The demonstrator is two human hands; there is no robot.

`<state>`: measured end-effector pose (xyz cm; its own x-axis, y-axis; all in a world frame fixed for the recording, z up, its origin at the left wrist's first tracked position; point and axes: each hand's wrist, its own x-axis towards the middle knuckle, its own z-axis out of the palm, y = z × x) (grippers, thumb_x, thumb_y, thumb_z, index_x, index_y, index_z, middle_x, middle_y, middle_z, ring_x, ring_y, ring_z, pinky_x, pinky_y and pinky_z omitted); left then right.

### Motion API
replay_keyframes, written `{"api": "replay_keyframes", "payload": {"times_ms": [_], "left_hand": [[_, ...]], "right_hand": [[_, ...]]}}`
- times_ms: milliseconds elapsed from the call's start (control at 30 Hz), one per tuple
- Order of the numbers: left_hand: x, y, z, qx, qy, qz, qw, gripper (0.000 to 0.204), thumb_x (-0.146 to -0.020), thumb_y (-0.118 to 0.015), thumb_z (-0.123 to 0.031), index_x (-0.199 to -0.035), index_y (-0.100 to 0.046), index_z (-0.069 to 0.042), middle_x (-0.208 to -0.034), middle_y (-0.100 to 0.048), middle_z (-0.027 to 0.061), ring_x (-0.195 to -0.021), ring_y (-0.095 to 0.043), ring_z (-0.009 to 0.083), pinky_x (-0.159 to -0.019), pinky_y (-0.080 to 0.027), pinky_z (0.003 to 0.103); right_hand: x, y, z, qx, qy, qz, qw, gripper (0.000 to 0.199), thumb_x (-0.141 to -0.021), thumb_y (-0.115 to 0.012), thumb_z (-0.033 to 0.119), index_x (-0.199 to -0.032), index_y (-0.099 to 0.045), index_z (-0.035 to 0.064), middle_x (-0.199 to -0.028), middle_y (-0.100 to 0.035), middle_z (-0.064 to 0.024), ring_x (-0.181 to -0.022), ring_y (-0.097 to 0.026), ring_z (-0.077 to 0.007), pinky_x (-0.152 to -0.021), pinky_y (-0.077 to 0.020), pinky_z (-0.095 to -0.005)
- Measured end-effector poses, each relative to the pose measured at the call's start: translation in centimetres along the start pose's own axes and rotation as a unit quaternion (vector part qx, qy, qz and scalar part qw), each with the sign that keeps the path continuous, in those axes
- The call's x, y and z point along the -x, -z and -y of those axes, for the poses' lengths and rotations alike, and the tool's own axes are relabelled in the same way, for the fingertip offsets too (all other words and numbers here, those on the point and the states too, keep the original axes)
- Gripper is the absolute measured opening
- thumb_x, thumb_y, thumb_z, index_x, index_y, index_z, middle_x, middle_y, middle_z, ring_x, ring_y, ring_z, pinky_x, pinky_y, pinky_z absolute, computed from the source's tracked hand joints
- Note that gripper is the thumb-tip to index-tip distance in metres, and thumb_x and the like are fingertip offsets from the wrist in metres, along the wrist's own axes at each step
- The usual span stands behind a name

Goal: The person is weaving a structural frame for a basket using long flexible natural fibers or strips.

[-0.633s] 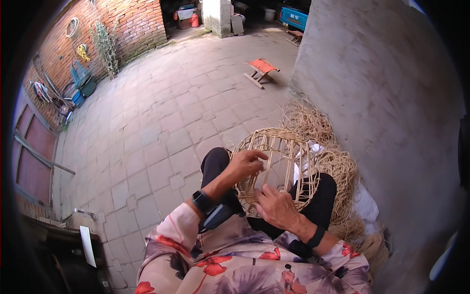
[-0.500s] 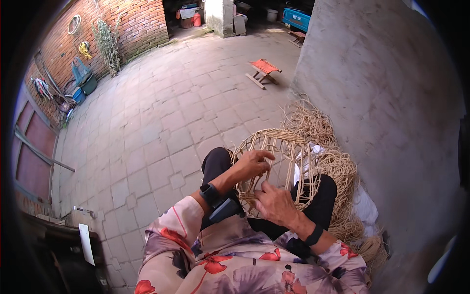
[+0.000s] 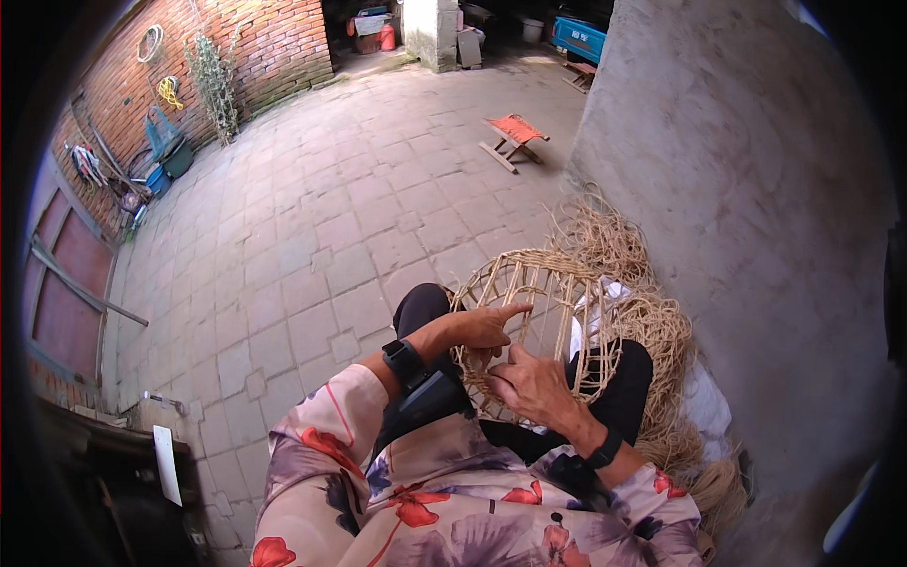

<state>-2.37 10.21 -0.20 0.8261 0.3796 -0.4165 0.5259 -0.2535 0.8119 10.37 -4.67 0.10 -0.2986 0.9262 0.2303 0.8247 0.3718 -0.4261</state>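
On my lap rests an openwork basket (image 3: 543, 257) of tan twisted cord, with a thick braided rim and widely spaced strands. My left hand (image 3: 482, 328) is over its near left part, index finger stretched to the right and the other fingers curled around the cord strands. Just below and to the right, my right hand (image 3: 537, 386) has its thumb raised and its fingers bent onto the basket's near strands. The fingertips of both hands are partly hidden, so the exact strand in each is hard to make out.
A big heap of loose tan cord (image 3: 652, 331) lies to my right, beside a grey wall (image 3: 737, 170), with white cloth (image 3: 704, 406) under it. A folding stool (image 3: 517, 129) with an orange seat stands ahead on the paved floor (image 3: 312, 217).
My left hand has come down a little toward the right hand, and its index finger has straightened. The right hand stays almost in place on the basket.
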Motion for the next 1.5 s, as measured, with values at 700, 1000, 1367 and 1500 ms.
{"api": "replay_keyframes", "payload": {"times_ms": [700, 1000, 1367, 1500], "left_hand": [[12.0, -5.1, 3.7, 0.143, -0.016, -0.323, 0.935, 0.014, -0.093, -0.053, -0.012, -0.098, -0.066, -0.007, -0.074, -0.062, 0.002, -0.063, -0.06, 0.0114, -0.057, -0.049, 0.026], [10.6, -5.3, 3.8, -0.155, -0.091, -0.398, 0.9, 0.01, -0.079, -0.068, -0.014, -0.085, -0.069, -0.006, -0.08, -0.067, 0.0111, -0.075, -0.065, 0.0302, -0.067, -0.052, 0.038], [9.5, -7.7, 2.3, -0.192, -0.071, -0.51, 0.835, 0.009, -0.075, -0.073, -0.02, -0.08, -0.072, -0.013, -0.083, -0.056, 0.0054, -0.073, -0.061, 0.0266, -0.063, -0.049, 0.038], [9.2, -8.6, 2.1, -0.14, -0.003, -0.512, 0.848, 0.01, -0.075, -0.072, -0.017, -0.082, -0.073, -0.01, -0.078, -0.062, 0.0066, -0.071, -0.063, 0.0285, -0.064, -0.05, 0.038]], "right_hand": [[-0.2, 1.0, -0.1, -0.137, -0.076, -0.023, 0.987, 0.012, -0.083, -0.062, 0.01, -0.093, -0.068, 0.0077, -0.08, -0.061, -0.0123, -0.071, -0.064, -0.0315, -0.063, -0.0491, -0.0394], [0.3, 1.0, -0.2, -0.18, -0.091, -0.051, 0.978, 0.013, -0.084, -0.059, 0.005, -0.095, -0.068, 0.0041, -0.079, -0.06, -0.013, -0.07, -0.063, -0.0278, -0.062, -0.0475, -0.0346], [0.8, 0.7, -1.2, -0.258, -0.118, -0.086, 0.955, 0.015, -0.086, -0.057, 0.001, -0.096, -0.068, 0.0001, -0.079, -0.058, -0.0073, -0.068, -0.054, -0.013, -0.061, -0.0425, -0.0259], [1.1, 0.9, -1.0, -0.254, -0.127, -0.119, 0.951, 0.014, -0.085, -0.059, 0.002, -0.096, -0.068, 0.0017, -0.079, -0.06, -0.0103, -0.068, -0.059, -0.0194, -0.063, -0.0457, -0.0297]]}}
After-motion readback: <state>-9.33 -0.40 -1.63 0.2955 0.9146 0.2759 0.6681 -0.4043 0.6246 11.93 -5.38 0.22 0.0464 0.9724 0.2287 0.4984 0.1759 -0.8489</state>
